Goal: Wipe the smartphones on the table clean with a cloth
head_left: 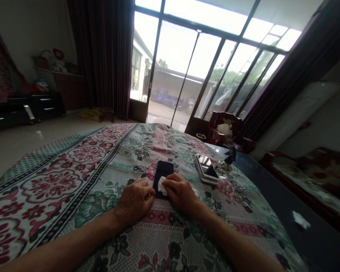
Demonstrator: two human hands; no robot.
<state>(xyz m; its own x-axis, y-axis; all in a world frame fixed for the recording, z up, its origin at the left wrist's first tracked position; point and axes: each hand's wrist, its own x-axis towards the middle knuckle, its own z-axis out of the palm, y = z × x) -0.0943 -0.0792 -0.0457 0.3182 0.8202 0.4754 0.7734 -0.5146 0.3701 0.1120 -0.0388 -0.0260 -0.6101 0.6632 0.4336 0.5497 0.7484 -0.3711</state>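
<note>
A dark phone (165, 168) lies flat on the flowered tablecloth (102, 173) in front of me. My right hand (183, 192) pinches a crumpled white tissue (162, 186) and presses it against the phone's surface. At the phone's left edge rests my left hand (136, 198), its fingers curled and closed. Whatever those fingers hold, if anything, is hidden, though a bit of white shows beside them. To the right, a second phone (208, 166) with a dark, shiny screen sits on top of a pale flat object.
A small dark figurine (230, 156) stands right of the stacked phone. Another crumpled white tissue (301, 220) lies on the dark surface (272, 192) at the right. Beyond the table are a carved wooden chair (226, 124), a glass door (175, 75) and dark curtains (102, 56).
</note>
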